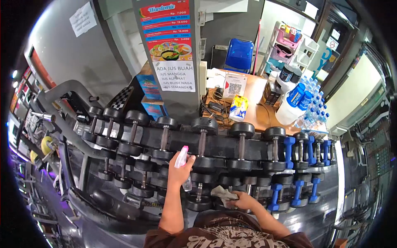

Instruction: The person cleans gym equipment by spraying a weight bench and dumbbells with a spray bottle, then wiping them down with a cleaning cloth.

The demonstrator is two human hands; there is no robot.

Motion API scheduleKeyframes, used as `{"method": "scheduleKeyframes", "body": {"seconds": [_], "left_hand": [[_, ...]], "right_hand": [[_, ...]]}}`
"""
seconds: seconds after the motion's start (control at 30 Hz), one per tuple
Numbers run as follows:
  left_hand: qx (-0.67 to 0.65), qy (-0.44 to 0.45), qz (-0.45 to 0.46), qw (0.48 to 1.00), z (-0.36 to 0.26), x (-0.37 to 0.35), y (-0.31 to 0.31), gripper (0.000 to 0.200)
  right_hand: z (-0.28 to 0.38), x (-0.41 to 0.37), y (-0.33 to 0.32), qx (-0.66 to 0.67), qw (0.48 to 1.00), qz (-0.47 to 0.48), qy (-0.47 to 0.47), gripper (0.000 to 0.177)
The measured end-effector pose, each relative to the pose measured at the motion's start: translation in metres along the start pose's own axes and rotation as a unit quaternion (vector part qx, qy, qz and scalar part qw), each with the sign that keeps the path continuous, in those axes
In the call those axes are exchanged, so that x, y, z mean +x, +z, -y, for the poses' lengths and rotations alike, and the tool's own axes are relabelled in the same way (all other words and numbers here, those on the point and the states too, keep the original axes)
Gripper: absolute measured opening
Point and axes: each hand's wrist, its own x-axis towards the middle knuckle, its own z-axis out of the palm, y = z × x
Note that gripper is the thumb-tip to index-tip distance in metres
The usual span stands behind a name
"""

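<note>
My left hand (pixel 180 168) is wrapped round a clear spray bottle (pixel 187 184) with a white and pink nozzle, in front of the upper row of dumbbells. Lower and to the right, my right hand (pixel 244 200) grips a crumpled grey-beige cloth (pixel 224 193) over the lower row. A large black dumbbell (pixel 202 142) with a metal handle lies on the upper rack just beyond my left hand. Another black dumbbell (pixel 199 191) sits on the lower rack between my hands.
Blue dumbbells (pixel 289 152) stand at the rack's right end. Behind is a wooden table (pixel 259 120) bearing a yellow pack (pixel 238 108), a large white jug (pixel 288 112) and water bottles (pixel 317 103). A blue chair (pixel 240 53) stands farther back. Gym machine bars (pixel 62 120) flank the left.
</note>
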Motion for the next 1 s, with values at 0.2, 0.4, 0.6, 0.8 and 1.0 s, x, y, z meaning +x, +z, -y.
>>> {"method": "scheduleKeyframes", "body": {"seconds": [0.2,0.4,0.6,0.8,1.0], "left_hand": [[-0.012,-0.018,0.039,0.999,0.042,-0.031,-0.019,0.021],[0.009,-0.087,0.034,0.996,0.076,-0.073,-0.046,0.018],[-0.019,-0.086,0.002,0.996,0.078,-0.084,-0.07,0.018],[-0.051,-0.112,-0.045,0.991,0.075,-0.074,-0.091,0.017],[-0.005,-0.106,-0.005,0.994,0.059,-0.07,-0.083,0.022]], "right_hand": [[0.129,0.024,-0.079,0.095,0.979,-0.116,-0.141,0.066],[0.24,0.175,-0.123,-0.186,0.921,-0.273,-0.204,0.061],[0.199,0.234,-0.129,-0.185,0.898,-0.355,-0.181,0.043],[0.201,0.207,-0.155,-0.218,0.922,-0.319,0.006,0.047],[0.278,0.208,-0.143,-0.274,0.905,-0.246,-0.212,0.066]]}}
